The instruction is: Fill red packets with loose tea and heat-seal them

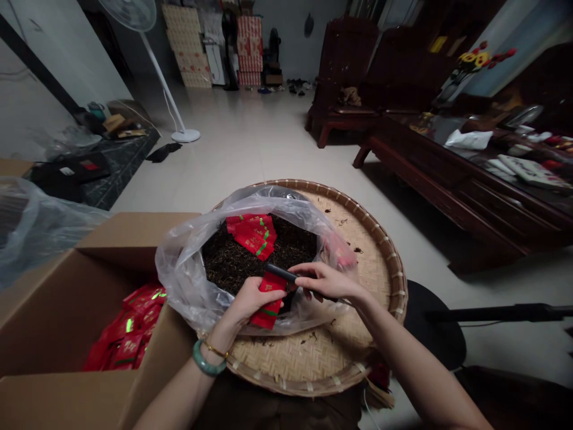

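My left hand (249, 300) grips a small red packet (265, 318) with a green stripe, thumb across its front. In my right hand (329, 280) is a slim dark stick-like tool (281, 272), perhaps a scoop handle, lying over the packet's top end; its full shape does not show. Both hands are above the near side of a clear plastic bag (179, 254) filled with dark loose tea leaves (228, 269). Several flat red packets (253, 233) rest on the leaves. Under the bag is a round woven bamboo tray (353, 352).
At the left, an open cardboard box (40, 340) holds several red packets (128, 340). Beyond the tray stand a white fan (172, 113) and a dark wooden table (416, 173). A black round base with a pole (441, 328) is at the right.
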### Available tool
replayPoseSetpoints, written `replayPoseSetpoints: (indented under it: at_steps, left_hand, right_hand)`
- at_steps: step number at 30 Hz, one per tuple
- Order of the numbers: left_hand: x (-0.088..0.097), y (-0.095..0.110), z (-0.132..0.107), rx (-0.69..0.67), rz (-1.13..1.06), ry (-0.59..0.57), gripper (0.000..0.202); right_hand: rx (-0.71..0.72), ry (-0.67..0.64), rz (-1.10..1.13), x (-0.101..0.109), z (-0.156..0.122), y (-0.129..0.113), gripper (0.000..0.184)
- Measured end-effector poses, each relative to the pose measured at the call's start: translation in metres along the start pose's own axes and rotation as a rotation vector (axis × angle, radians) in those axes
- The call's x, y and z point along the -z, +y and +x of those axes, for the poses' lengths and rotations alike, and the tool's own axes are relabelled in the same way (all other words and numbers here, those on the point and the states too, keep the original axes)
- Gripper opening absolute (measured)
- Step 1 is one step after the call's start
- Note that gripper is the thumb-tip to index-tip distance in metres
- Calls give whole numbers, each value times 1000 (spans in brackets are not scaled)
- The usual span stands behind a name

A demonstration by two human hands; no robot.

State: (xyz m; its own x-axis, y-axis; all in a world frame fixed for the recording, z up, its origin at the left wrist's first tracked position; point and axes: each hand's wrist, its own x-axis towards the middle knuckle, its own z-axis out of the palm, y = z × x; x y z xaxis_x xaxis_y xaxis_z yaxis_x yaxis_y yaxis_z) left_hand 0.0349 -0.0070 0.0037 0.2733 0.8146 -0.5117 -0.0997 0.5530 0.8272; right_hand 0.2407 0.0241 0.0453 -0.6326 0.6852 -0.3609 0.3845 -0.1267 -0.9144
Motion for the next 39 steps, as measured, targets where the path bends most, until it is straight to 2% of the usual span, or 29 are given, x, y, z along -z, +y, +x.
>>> replayPoseSetpoints:
  at_steps: [2,5,10,13,19,27,33,39]
  left_hand:
    - [0,0,0,10,12,7,37]
    - [-2,-1,1,3,-15,8,36]
    - [-3,-2,2,11,-21,1,34]
    - [-3,-2,2,13,-9,1,37]
    - [-1,5,2,-129,-175,50,55]
    - [-2,7,3,-138,-253,68,48]
    - [1,3,6,-138,-211,70,48]
    - [3,0,6,-169,-35,-25,43]
  right_hand:
    - [-2,42,23,1,0,3,49]
    - [18,82,-94,-2,1,4,48]
    - [171,157,-327,-9,2,1,36]
    - [202,171,-381,-9,2,1,36]
    - [201,161,-381,-8,1,1,35]
    - [225,163,-363,-9,5,5,32]
    - [215,201,-450,-13,8,8,33]
    - [167,213,-308,-9,9,12,42]
